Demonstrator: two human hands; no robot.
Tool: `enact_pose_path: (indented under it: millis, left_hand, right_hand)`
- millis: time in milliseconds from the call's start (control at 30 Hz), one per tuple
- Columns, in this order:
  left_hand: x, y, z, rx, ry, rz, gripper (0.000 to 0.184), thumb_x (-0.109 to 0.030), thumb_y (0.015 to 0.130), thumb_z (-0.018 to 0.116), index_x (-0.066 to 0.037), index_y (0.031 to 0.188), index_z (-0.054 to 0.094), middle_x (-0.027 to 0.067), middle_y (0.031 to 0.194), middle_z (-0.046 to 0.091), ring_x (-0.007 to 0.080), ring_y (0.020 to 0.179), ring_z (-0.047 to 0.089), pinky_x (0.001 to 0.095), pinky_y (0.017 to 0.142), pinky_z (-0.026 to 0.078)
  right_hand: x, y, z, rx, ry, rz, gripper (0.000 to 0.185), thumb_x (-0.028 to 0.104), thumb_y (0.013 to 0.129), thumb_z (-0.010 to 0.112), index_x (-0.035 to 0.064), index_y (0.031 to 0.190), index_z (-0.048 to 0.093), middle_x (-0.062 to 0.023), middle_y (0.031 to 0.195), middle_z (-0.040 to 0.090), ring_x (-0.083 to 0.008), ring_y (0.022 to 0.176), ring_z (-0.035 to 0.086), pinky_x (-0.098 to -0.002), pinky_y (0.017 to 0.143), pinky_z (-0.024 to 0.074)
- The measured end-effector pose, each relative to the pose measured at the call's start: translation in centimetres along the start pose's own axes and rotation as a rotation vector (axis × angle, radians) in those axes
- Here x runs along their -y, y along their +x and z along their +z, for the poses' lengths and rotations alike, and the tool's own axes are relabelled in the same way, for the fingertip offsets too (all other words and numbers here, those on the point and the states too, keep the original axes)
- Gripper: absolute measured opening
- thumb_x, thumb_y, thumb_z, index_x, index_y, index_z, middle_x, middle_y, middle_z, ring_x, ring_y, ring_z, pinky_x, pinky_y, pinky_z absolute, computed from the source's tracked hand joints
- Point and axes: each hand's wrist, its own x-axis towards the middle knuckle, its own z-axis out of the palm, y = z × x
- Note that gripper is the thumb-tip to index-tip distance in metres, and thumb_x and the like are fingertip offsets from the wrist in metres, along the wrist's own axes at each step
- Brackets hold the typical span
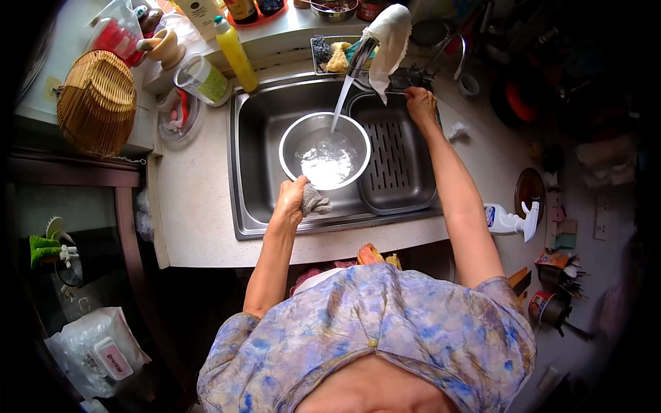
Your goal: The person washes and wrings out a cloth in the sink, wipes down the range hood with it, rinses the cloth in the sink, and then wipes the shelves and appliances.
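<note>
Water runs from the faucet (pixel 361 56) into a round metal bowl (pixel 286 153) standing in the sink (pixel 256 131). My left hand (pixel 292 196) is closed at the bowl's near rim, with a crumpled grey cloth (pixel 315 201) in its grip. Whether its fingers also pinch the rim is hard to see. Out at the sink's back right corner, my right hand (pixel 421 104) has its fingers curled together beside the faucet base; what they hold is hidden. A white cloth (pixel 391 45) is draped over the faucet. A slotted dark basin (pixel 413 186) sits in the sink's right side.
Behind the sink, a wire rack (pixel 320 58) holds scrubbers. A yellow bottle (pixel 236 55) and a clear tub (pixel 206 81) stand at the back left, near a bamboo basket (pixel 96 103). To the right lies a white spray bottle (pixel 508 220).
</note>
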Motion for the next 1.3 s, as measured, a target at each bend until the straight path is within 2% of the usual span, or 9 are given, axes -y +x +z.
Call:
enact_pose_path:
  millis: [133,433,533,600,700,800,1100,1200,1300]
  left_hand:
    - [0.1,0.2,-0.3,0.024,-0.003,-0.02,0.031,-0.006,0.077,0.05,0.017,0.094,0.039,0.0228,0.077,0.055,0.0287,0.055,0.061,0.0385,0.044,0.056]
    - [-0.2,-0.8,0.1,0.029,0.003,-0.006,0.028,-0.006,0.077,0.047,0.02,0.088,0.048,0.0239,0.073,0.057,0.0296,0.058,0.062,0.0376,0.045,0.056]
    - [-0.2,-0.9,0.2,0.006,0.012,-0.03,0.025,-0.008,0.076,0.049,0.014,0.088,0.049,0.0208,0.073,0.058,0.0261,0.057,0.061,0.0342,0.045,0.054]
    - [-0.3,-1.0,0.2,0.002,0.008,-0.021,0.026,-0.005,0.075,0.048,0.019,0.087,0.051,0.0219,0.073,0.058,0.0265,0.057,0.061,0.0349,0.047,0.056]
    - [0.2,-0.4,-0.3,0.017,0.018,-0.021,0.024,-0.008,0.076,0.049,0.014,0.087,0.05,0.0216,0.073,0.058,0.0266,0.056,0.061,0.0349,0.043,0.053]
    - [0.3,-0.4,-0.2,0.017,0.0,-0.004,0.024,-0.008,0.076,0.049,0.013,0.086,0.05,0.0219,0.073,0.058,0.0266,0.055,0.061,0.0353,0.042,0.053]
    - [0.2,-0.7,-0.1,-0.004,-0.027,-0.022,0.023,-0.004,0.074,0.05,0.016,0.085,0.05,0.0199,0.073,0.057,0.0261,0.059,0.061,0.0342,0.048,0.055]
    - [0.4,-0.6,-0.1,-0.025,-0.017,-0.008,0.025,-0.005,0.074,0.051,0.017,0.087,0.049,0.0206,0.074,0.057,0.0264,0.058,0.061,0.0347,0.048,0.056]
    - [0.3,-0.7,0.0,-0.038,0.005,-0.016,0.028,-0.006,0.075,0.05,0.018,0.091,0.047,0.0215,0.075,0.057,0.0271,0.059,0.062,0.0355,0.048,0.056]
  right_hand:
    - [0.2,0.1,-0.1,0.012,-0.009,-0.008,0.015,0.01,0.073,0.054,0.0111,0.081,0.068,-0.0161,0.077,0.063,-0.0338,0.076,0.061,-0.0415,0.071,0.0476]
    - [-0.1,0.1,0.1,-0.002,-0.012,-0.014,0.015,0.01,0.073,0.055,0.0109,0.081,0.068,-0.0148,0.077,0.064,-0.0322,0.075,0.062,-0.0404,0.071,0.0478]
    - [0.0,0.1,0.1,0.006,-0.012,-0.006,0.015,0.011,0.073,0.055,0.011,0.081,0.068,-0.0148,0.077,0.064,-0.0324,0.075,0.061,-0.0404,0.071,0.0477]
    - [0.0,0.1,0.0,0.01,-0.009,-0.005,0.015,0.011,0.074,0.056,0.0111,0.081,0.068,-0.0148,0.077,0.064,-0.0325,0.075,0.061,-0.0405,0.071,0.0477]
    - [0.0,0.1,0.1,0.012,-0.019,-0.003,0.014,0.012,0.074,0.056,0.0112,0.081,0.068,-0.0148,0.077,0.064,-0.0327,0.075,0.061,-0.0405,0.071,0.0476]
    - [0.0,0.1,-0.2,0.062,-0.024,0.021,0.014,0.013,0.076,0.057,0.0103,0.085,0.067,-0.0149,0.082,0.064,-0.0334,0.08,0.061,-0.0404,0.072,0.0476]
    - [0.5,-0.1,-0.6,0.066,0.02,0.023,0.014,0.013,0.076,0.057,0.0095,0.086,0.067,-0.0153,0.082,0.063,-0.0336,0.081,0.061,-0.0405,0.072,0.0476]
    - [0.6,-0.1,-0.6,0.011,0.024,0.001,0.015,0.009,0.073,0.055,0.0086,0.081,0.067,-0.0148,0.078,0.064,-0.032,0.076,0.062,-0.0399,0.07,0.0478]
    - [0.3,-0.1,-0.4,0.062,0.004,0.029,0.014,0.013,0.076,0.057,0.0097,0.086,0.067,-0.0153,0.082,0.063,-0.0337,0.081,0.061,-0.0404,0.072,0.0476]
